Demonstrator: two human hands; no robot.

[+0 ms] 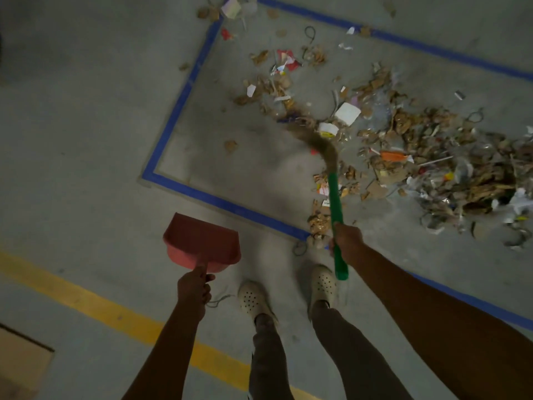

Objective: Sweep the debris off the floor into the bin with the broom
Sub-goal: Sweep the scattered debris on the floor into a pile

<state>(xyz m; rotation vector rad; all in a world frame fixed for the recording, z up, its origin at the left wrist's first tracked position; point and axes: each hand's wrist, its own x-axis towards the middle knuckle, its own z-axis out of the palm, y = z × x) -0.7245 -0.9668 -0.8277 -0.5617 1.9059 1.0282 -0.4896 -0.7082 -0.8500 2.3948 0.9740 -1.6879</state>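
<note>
Broom: smooth green plastic handle gripped in the curled right hand. Its tan fibrous bristles lie bent and blurred on the grey concrete floor ahead of that hand, at the near edge of the debris, a ragged heap of dry brown leaves, paper scraps and sticks spreading ahead and to that hand's right. Dustpan: red plastic, flat trapezoid scoop, its short handle gripped by the left hand, with the pan just ahead of it.

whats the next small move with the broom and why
Probably sweep the broom rightward, pushing the loose scraps by its bristles into the big debris pile. The right hand grips the handle; the left hand holds the dustpan away from any debris.
</note>
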